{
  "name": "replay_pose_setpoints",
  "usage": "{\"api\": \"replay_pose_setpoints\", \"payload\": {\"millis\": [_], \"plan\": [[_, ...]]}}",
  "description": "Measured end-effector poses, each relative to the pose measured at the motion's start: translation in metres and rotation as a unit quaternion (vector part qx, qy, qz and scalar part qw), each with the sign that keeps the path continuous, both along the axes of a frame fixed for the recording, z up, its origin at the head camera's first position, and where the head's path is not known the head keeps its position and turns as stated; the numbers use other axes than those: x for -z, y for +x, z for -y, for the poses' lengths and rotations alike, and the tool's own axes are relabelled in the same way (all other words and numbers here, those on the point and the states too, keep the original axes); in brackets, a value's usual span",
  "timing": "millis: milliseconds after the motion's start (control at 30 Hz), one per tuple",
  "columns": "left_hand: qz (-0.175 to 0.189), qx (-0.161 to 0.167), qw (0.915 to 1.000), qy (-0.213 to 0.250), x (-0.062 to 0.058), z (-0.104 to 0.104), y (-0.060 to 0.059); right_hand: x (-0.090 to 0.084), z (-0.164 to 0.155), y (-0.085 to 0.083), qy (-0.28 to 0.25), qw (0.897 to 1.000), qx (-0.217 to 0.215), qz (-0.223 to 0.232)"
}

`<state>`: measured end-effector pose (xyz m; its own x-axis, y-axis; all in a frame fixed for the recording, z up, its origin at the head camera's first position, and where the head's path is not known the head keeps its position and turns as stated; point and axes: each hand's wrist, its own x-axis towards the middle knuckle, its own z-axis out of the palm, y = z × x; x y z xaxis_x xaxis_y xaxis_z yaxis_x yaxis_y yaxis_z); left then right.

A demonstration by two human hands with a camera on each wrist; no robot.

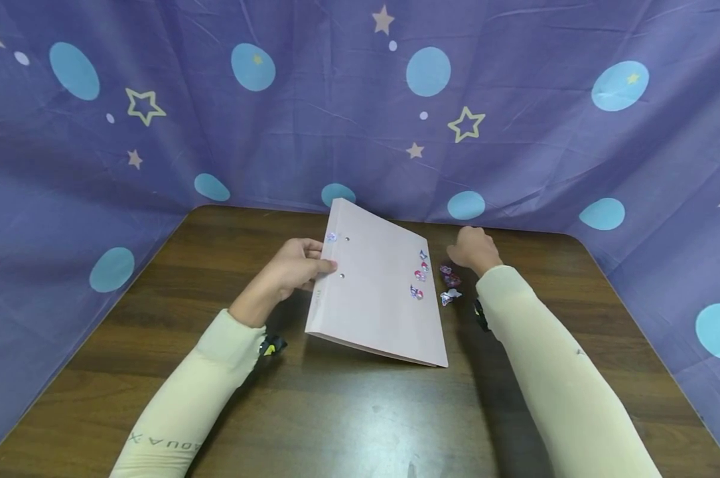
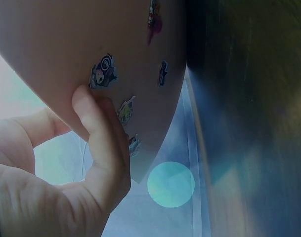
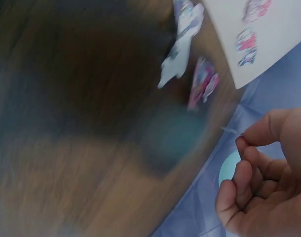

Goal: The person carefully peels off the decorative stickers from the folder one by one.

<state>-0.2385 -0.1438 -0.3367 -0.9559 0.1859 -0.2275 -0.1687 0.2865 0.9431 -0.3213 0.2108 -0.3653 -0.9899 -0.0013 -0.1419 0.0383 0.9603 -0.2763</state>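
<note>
My left hand (image 1: pixel 300 269) grips a white file folder (image 1: pixel 380 299) by its spine edge, thumb on the upper face and fingers beneath. The folder is tilted, its left side raised above the table. Small colourful stickers (image 1: pixel 419 275) dot its right edge, and one sticker (image 1: pixel 332 236) is on the spine. More stickers (image 2: pixel 104 72) show on the underside in the left wrist view. Right of the folder, my right hand (image 1: pixel 474 249) has its fingers curled. In the right wrist view its thumb and forefinger pinch a small thin piece (image 3: pixel 240 135), seen edge-on.
Loose stickers, including a silvery one (image 1: pixel 450 296) and a pink one (image 1: pixel 451 279), lie on the brown wooden table (image 1: pixel 228 398) between the folder and my right hand. A purple cloth (image 1: pixel 348 106) with stars and blue dots hangs behind the table and along its sides.
</note>
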Motion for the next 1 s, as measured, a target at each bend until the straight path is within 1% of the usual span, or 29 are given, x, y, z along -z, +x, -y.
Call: {"api": "replay_pose_setpoints", "payload": {"millis": [100,200,367,500,800,1000], "plan": [[0.001,-0.003,1.0000,-0.001,0.000,0.000,0.000,-0.002,-0.003,0.000,0.030,0.999,-0.017,-0.002],[0.001,-0.003,1.0000,-0.004,0.000,0.001,0.000,0.000,-0.005,-0.001,0.052,0.997,-0.055,-0.002],[0.003,-0.002,1.0000,-0.005,0.001,0.000,-0.001,0.008,-0.007,-0.005,0.081,0.987,-0.139,0.000],[-0.001,-0.001,1.0000,-0.005,0.002,-0.001,-0.002,0.012,-0.009,-0.005,0.085,0.980,-0.181,-0.011],[-0.004,0.000,1.0000,-0.004,0.002,0.000,-0.001,0.013,-0.011,-0.006,0.044,0.976,-0.212,-0.029],[-0.001,-0.003,1.0000,0.001,0.002,0.000,-0.001,0.015,-0.010,-0.005,0.032,0.974,-0.218,-0.049]]}}
